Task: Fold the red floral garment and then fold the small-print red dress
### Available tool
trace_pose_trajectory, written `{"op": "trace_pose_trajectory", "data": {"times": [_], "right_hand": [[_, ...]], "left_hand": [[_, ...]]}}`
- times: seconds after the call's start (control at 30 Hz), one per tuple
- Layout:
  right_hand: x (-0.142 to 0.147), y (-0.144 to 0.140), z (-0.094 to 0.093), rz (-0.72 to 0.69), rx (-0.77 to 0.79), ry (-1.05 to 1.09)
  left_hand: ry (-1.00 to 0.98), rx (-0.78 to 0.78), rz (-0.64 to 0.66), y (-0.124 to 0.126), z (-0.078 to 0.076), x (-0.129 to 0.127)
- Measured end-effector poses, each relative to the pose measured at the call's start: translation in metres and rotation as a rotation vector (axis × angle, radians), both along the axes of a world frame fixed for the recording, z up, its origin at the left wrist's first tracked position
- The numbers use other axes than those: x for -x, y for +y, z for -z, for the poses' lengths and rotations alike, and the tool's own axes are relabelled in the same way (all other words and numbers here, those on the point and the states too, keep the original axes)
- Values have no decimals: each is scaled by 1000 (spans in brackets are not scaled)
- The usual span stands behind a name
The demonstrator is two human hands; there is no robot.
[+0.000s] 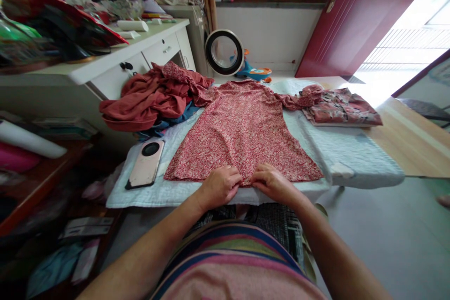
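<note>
A red dress (242,126) with a small pale print lies spread flat, its collar at the far side and its hem toward me. At the middle of the hem, my left hand (225,185) pinches the edge of the fabric. Just to its right, my right hand (269,180) grips the same hem, fingers closed on it. The dress's left sleeve reaches a heap of rust-red clothes (144,98). Its right sleeve lies against a folded floral garment (341,108). Beneath everything is a pale blue quilted cloth (358,150).
A phone (146,164) lies face down at the left of the cloth. A white desk (165,47) piled with items stands at the left. Behind are an open round appliance door (225,51) and a blue-orange toy (256,71). A red door (337,14) stands open at the right.
</note>
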State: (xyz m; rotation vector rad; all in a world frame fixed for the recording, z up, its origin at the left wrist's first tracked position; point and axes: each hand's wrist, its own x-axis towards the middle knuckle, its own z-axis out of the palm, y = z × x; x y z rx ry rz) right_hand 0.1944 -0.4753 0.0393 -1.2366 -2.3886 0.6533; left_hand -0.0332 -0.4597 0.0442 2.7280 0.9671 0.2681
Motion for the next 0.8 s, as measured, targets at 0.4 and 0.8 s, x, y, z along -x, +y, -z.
{"op": "trace_pose_trajectory", "data": {"times": [0.4,0.8], "right_hand": [[-12,7,2,121,37,38],[1,47,6,235,-216,16]], "left_hand": [[-124,107,7,3,8,6],[-301,137,-318,33,1,42]]}}
